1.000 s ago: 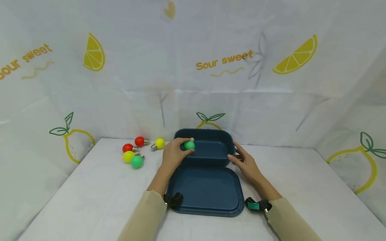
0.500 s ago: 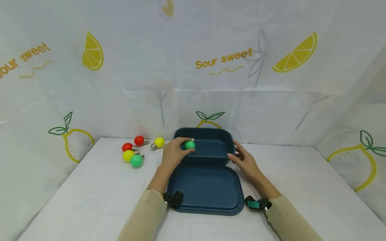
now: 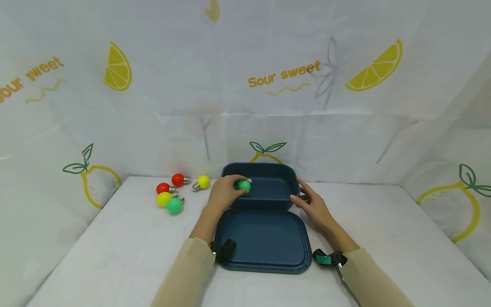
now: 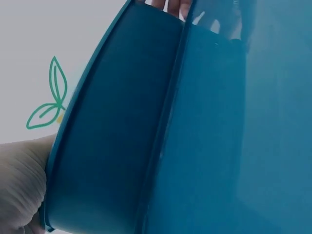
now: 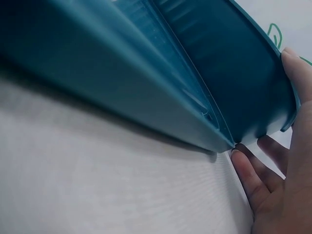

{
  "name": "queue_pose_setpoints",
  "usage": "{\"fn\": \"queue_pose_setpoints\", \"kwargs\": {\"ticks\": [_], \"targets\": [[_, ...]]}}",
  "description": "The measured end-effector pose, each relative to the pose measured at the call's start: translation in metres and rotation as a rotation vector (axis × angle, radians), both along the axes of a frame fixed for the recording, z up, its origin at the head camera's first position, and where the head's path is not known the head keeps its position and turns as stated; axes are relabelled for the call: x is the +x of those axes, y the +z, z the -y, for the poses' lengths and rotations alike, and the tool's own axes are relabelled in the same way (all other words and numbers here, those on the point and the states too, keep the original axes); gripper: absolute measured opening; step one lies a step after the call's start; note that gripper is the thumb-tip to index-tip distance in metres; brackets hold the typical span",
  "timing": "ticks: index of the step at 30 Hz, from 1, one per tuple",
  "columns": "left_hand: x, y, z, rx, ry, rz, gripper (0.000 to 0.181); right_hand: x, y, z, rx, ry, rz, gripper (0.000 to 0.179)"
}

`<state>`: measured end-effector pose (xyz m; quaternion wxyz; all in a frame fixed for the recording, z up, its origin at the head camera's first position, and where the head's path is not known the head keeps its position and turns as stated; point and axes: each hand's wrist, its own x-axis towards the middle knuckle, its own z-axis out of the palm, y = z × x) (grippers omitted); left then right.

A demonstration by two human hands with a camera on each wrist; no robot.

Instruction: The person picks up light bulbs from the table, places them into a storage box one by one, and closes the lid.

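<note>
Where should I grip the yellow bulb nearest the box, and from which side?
Best by its round head, pinched from above across its sides, I'd judge. The bulb lies on its side, metal base pointing away from the box, apart from the other bulbs, so they shouldn't block the grasp.

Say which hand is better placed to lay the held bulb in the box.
Probably the left hand: it pinches the green bulb at the open box, while the right hand touches its right side.

A green bulb point(image 3: 243, 185) is held at the blue box point(image 3: 268, 204).
</note>
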<state>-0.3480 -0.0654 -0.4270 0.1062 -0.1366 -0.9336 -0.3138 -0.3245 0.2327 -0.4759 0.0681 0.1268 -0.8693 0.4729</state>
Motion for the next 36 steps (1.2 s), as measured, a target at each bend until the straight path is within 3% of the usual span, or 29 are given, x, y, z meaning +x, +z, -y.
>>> {"fn": "queue_pose_setpoints", "kwargs": {"ticks": [6,10,14,26,36], "targets": [[-0.01,0.009,-0.005,-0.015,-0.097,0.059,0.037,-0.002,-0.001,-0.001,0.004,-0.007,0.0,0.072],[-0.018,0.015,-0.013,-0.006,-0.131,0.133,0.038,-0.002,-0.002,-0.002,-0.009,-0.007,0.004,0.072],[-0.023,0.015,-0.021,0.004,-0.132,0.185,0.038,-0.003,-0.002,-0.001,-0.033,0.014,0.004,0.073],[-0.04,0.014,-0.028,-0.018,-0.136,0.244,0.037,-0.002,0.001,0.001,-0.037,0.012,-0.001,0.071],[-0.039,0.01,-0.033,-0.042,-0.12,0.251,0.038,-0.001,-0.001,0.0,-0.033,0.005,-0.002,0.072]]}}
